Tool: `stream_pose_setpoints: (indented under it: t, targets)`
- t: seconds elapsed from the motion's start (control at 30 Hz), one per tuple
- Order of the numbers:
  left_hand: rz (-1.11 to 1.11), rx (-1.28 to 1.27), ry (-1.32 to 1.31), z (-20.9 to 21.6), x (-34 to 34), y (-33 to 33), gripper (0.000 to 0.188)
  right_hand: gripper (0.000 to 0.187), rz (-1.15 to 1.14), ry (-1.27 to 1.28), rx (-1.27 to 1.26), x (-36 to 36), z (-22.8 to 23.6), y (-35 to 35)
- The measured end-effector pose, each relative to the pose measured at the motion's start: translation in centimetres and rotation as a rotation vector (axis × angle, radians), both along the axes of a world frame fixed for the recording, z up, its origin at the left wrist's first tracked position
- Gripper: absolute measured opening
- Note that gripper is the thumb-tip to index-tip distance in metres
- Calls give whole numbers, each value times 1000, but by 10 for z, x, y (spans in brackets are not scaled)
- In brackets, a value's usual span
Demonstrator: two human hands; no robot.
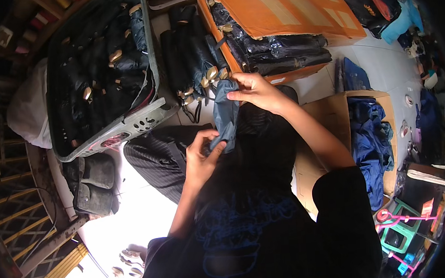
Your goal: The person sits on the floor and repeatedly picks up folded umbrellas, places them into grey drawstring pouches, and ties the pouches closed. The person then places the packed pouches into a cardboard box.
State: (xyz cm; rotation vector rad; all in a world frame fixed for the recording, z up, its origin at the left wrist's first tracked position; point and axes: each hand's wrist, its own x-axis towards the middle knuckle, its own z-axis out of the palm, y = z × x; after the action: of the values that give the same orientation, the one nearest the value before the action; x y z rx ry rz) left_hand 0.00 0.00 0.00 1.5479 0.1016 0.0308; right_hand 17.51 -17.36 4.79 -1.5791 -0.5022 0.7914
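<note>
Over my lap I hold a long blue-grey cloth sleeve [224,112], slightly creased and tilted. Its upper end is pinched by my right hand [253,92], thumb on the near face. My left hand [203,153] grips its lower end between thumb and fingers. Whether an umbrella is inside the sleeve, I cannot tell. Just beyond it lie several dark folded umbrellas [190,52], their shiny tan handle ends turned toward me, some with black wrist straps. The nearest handle ends are close to my right fingertips.
At the left stands a grey-green plastic basket [150,116] full of dark folded umbrellas. An orange cardboard box [296,8] holds plastic-wrapped dark bundles [283,50]. To my right, a brown carton [317,147] contains blue cloth [369,143]. A dark pouch-like item [94,188] rests on the floor.
</note>
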Motion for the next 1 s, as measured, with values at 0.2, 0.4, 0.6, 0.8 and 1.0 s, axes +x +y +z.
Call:
stream_pose_setpoints:
  t: [0.2, 0.4, 0.6, 0.8, 1.0]
  targets:
    - [163, 114, -147, 15, 11, 17, 38, 29, 67, -391, -5, -31, 4, 20]
    - [109, 189, -170, 10, 13, 25, 18, 33, 83, -361, -7, -61, -2, 24]
    - [155, 7, -88, 14, 0, 18, 11, 31, 141, -230, 104, -65, -13, 2]
    - [117, 102, -180, 14, 9, 10, 6, 17, 36, -274, 115, -81, -18, 1]
    - [220, -95, -133, 0, 11, -2, 8, 11, -194, 35, 150, -101, -27, 8]
